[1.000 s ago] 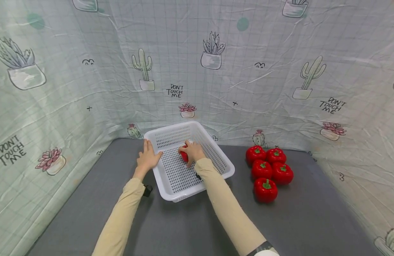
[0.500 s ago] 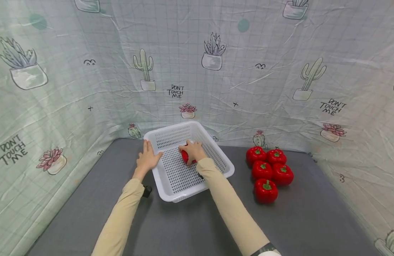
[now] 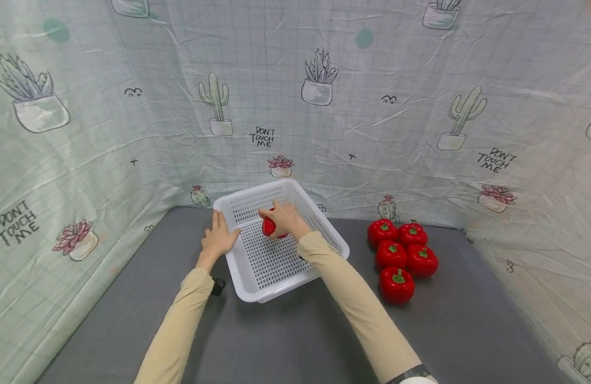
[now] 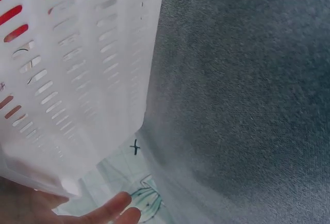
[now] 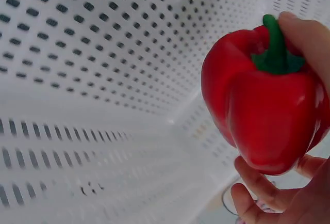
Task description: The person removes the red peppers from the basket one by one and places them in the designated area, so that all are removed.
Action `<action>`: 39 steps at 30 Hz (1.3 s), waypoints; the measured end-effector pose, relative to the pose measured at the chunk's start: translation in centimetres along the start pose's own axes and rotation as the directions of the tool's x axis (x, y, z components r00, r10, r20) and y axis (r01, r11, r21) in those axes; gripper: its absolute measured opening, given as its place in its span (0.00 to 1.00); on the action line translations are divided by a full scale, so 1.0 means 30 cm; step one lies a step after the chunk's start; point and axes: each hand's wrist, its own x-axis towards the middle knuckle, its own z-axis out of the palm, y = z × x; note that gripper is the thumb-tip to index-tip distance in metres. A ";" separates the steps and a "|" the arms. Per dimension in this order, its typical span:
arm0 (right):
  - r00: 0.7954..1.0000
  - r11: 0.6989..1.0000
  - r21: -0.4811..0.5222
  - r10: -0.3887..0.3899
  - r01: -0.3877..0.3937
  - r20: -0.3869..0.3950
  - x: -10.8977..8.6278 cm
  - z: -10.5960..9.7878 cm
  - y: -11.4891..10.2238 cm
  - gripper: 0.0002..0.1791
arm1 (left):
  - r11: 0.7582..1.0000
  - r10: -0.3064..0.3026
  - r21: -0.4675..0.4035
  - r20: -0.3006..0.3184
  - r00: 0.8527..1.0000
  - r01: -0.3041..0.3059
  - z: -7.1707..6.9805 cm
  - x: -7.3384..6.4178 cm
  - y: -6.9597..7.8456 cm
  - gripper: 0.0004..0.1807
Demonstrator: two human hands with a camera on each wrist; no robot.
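Note:
My right hand (image 3: pixel 285 217) grips a red bell pepper (image 5: pixel 258 100) inside the white plastic basket (image 3: pixel 257 288). In the right wrist view the pepper's green stem points up beside my thumb, and fingers curl along its other side. The fingers partly cover it in the head view. At the basket's left wall, my left hand (image 3: pixel 219 238) lies with its fingers straight along the outside and its thumb at the rim. From the left wrist, slivers of red show through the slots of the basket wall (image 4: pixel 98 121).
Several more red bell peppers (image 3: pixel 397 285) stand grouped on the grey table (image 3: pixel 285 341), right of the basket. A patterned curtain (image 3: pixel 362 133) with cactus drawings closes off the back and both sides.
My right hand has moved up and a little left within the basket, raising the bell pepper. The left hand stays at the rim.

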 end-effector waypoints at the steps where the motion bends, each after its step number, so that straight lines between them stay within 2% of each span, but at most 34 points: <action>1: 1.000 1.000 -0.016 -0.003 0.003 -0.005 -0.006 -0.006 0.002 0.40 | 1.000 -0.001 0.002 0.002 1.000 0.001 0.002 0.001 0.003 0.44; 5: 0.999 0.999 -0.032 -0.023 0.022 -0.035 -0.030 -0.030 0.019 0.39 | 1.000 -0.003 0.009 0.008 1.000 0.003 0.004 0.003 0.010 0.44; 9: 0.992 0.996 -0.047 -0.079 0.074 -0.099 -0.065 -0.066 0.044 0.37 | 1.000 0.001 0.009 0.011 1.000 -0.001 0.003 0.006 0.009 0.44; 16: 0.960 0.980 -0.129 -0.177 0.152 -0.214 -0.159 -0.121 0.082 0.40 | 1.000 0.007 0.007 0.008 1.000 -0.008 0.006 0.012 0.009 0.45; 23: 0.935 0.968 -0.158 -0.234 0.197 -0.266 -0.250 -0.137 0.110 0.41 | 1.000 0.003 0.003 0.014 1.000 -0.003 0.003 0.011 0.011 0.45; 28: 0.934 0.970 -0.125 -0.236 0.209 -0.269 -0.299 -0.138 0.121 0.43 | 1.000 0.002 0.007 0.021 1.000 -0.002 0.001 0.008 0.011 0.45; 34: 0.942 0.974 -0.061 -0.228 0.219 -0.245 -0.344 -0.132 0.133 0.44 | 1.000 0.009 0.004 0.021 1.000 -0.009 0.000 0.005 0.013 0.45; 39: 0.944 0.973 -0.060 -0.232 0.224 -0.234 -0.382 -0.124 0.144 0.44 | 1.000 0.006 0.003 0.026 1.000 -0.006 -0.002 0.004 0.020 0.45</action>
